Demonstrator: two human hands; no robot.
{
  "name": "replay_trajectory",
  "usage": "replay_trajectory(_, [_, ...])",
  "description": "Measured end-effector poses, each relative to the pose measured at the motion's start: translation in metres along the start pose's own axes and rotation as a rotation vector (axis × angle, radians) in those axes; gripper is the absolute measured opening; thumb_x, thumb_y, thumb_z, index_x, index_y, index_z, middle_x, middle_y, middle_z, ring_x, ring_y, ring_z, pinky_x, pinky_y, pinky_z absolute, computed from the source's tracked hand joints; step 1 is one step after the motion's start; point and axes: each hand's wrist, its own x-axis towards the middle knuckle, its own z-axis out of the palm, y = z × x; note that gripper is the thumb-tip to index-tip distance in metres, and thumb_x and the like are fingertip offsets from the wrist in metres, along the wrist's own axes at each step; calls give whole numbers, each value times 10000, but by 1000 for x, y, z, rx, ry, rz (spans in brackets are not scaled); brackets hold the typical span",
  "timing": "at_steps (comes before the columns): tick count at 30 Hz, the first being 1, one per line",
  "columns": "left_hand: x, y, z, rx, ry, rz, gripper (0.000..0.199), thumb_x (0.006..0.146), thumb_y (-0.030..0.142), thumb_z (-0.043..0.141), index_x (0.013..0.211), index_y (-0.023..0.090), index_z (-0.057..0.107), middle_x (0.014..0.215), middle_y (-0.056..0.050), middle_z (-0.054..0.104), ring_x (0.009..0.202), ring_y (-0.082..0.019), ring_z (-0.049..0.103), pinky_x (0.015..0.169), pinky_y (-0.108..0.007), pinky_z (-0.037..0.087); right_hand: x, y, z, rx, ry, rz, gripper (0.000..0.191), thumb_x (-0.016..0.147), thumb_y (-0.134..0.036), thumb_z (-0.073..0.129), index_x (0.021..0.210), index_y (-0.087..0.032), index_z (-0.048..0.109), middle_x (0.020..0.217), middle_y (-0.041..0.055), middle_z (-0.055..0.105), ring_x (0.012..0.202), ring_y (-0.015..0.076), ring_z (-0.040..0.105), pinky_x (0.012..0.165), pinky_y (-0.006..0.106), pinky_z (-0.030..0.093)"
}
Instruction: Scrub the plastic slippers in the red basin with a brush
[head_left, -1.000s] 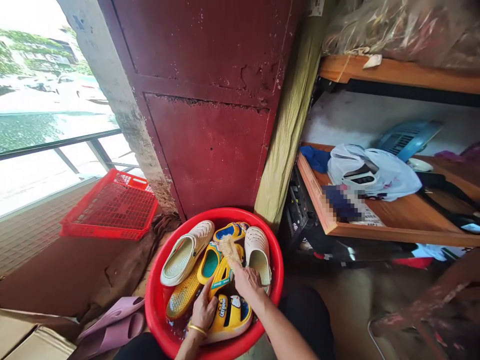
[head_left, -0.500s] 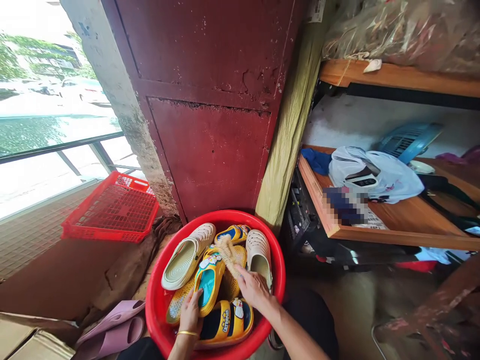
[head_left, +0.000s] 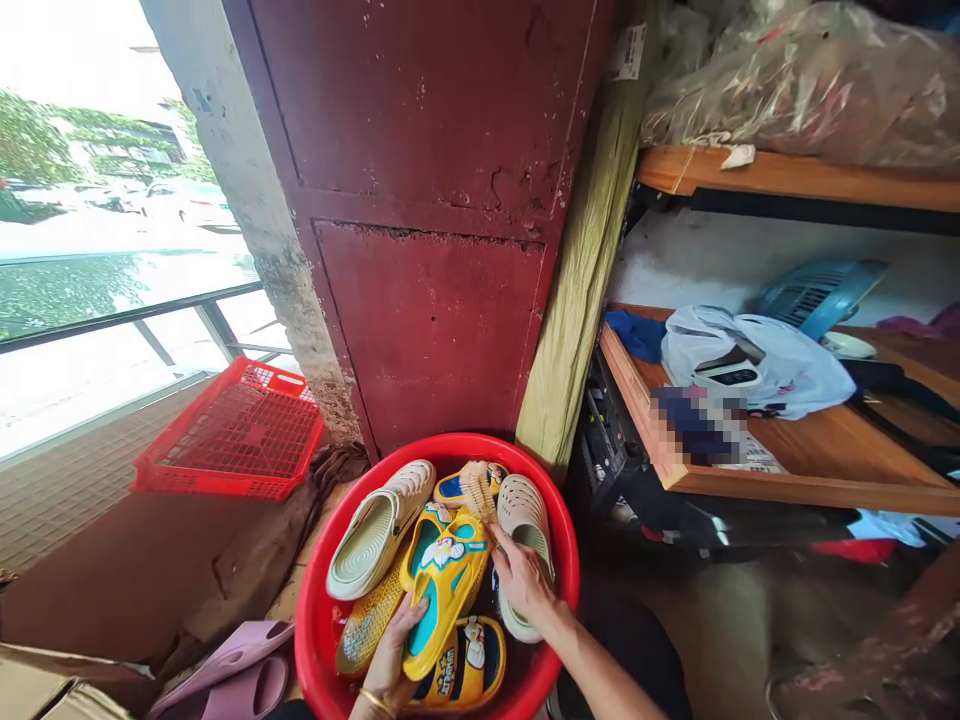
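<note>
A yellow slipper with a teal insole [head_left: 448, 585] is gripped at its heel by my left hand [head_left: 396, 645], which wears a gold bangle. My right hand [head_left: 525, 580] is closed round a scrubbing brush [head_left: 478, 497], bristles showing, beside the slipper's toe. Both hands are over a red basin [head_left: 309, 600] full of footwear. In it a cream clog [head_left: 364, 545] lies at the left and another cream clog [head_left: 523, 515] at the right, partly behind my right hand. A navy-and-yellow sandal [head_left: 487, 660] is near the front, a similar sandal [head_left: 452, 487] at the back.
Pink slippers [head_left: 244, 670] lie left of the basin, near a cardboard box [head_left: 52, 675]. A red plastic crate [head_left: 232, 430] sits farther left. Behind the basin stands a dark red metal door [head_left: 427, 330]; wooden shelves [head_left: 810, 490] with bags are on the right.
The slipper in my left hand has been lifted and turned, its toe now pointing up to the right. The brush has shifted slightly right. The camera view has tilted a little.
</note>
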Motion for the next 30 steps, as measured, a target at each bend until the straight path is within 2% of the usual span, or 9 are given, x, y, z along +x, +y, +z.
replay_trajectory(4, [-2, 2, 2, 29, -1, 61, 871, 559, 268, 918, 1378, 210, 624, 1122, -100, 814, 990, -362, 782, 799, -412, 654, -28, -6, 14, 80, 82, 28, 493, 1075, -343, 355, 1523, -267, 547, 1347, 92, 720, 1087, 258, 755, 963, 352, 589])
replay_trajectory(8, [5, 3, -1, 17, 16, 59, 811, 578, 262, 899, 1346, 209, 644, 1058, -87, 829, 1029, -362, 774, 820, -397, 655, -47, -8, 18, 51, -12, -139, 495, 1056, -304, 372, 1515, -287, 559, 1352, 79, 717, 1165, 253, 718, 988, 330, 577])
replay_trajectory(11, [7, 3, -1, 16, 17, 32, 752, 591, 244, 894, 1306, 199, 663, 1047, -93, 830, 1014, -360, 779, 821, -394, 657, -40, -7, 12, -44, -71, -162, 502, 1036, -284, 408, 1513, -322, 558, 1246, 83, 766, 1056, 260, 755, 925, 338, 598])
replay_trajectory(15, [8, 4, 0, 45, 8, 42, 768, 617, 234, 892, 1342, 196, 642, 1117, -103, 816, 1023, -336, 779, 842, -377, 652, -14, -5, 1, -88, -79, -83, 490, 1019, -268, 422, 1474, -310, 598, 1157, 71, 799, 998, 242, 764, 889, 313, 589])
replay_trajectory(18, [10, 2, -2, 60, 23, 78, 850, 605, 232, 903, 1401, 261, 606, 1168, -74, 806, 1062, -324, 769, 875, -386, 644, -4, 1, -3, -112, -56, 5, 478, 1014, -289, 432, 1454, -294, 618, 1102, 79, 813, 961, 247, 771, 890, 326, 583])
replay_trajectory(22, [13, -2, -5, 120, 8, 166, 816, 585, 299, 934, 1353, 299, 658, 1223, -52, 792, 1184, -331, 718, 977, -404, 608, -3, 5, -4, -57, -11, 35, 519, 1009, -274, 397, 1492, -217, 579, 1186, 123, 789, 1012, 259, 763, 941, 348, 568])
replay_trajectory(25, [14, -2, -7, 197, 33, 269, 731, 563, 389, 945, 1252, 274, 729, 1228, -49, 790, 1310, -358, 633, 1079, -431, 548, -7, 0, -14, 2, -121, -38, 508, 978, -254, 440, 1455, -261, 615, 1220, 89, 781, 1045, 245, 754, 943, 326, 553])
replay_trajectory(27, [15, 0, -9, 248, 61, 318, 702, 544, 435, 948, 1196, 260, 754, 1224, -50, 791, 1365, -384, 580, 1125, -463, 509, -13, -2, -29, 15, -217, -41, 459, 945, -227, 477, 1339, -304, 700, 1149, 55, 804, 1004, 234, 760, 887, 297, 549])
replay_trajectory(30, [15, 3, -9, 270, 90, 352, 691, 545, 451, 944, 1181, 260, 753, 1231, -49, 787, 1394, -385, 550, 1149, -466, 482, -30, 4, -57, 68, -345, 18, 351, 905, -206, 506, 1072, -303, 799, 872, 8, 815, 732, 191, 749, 666, 233, 519])
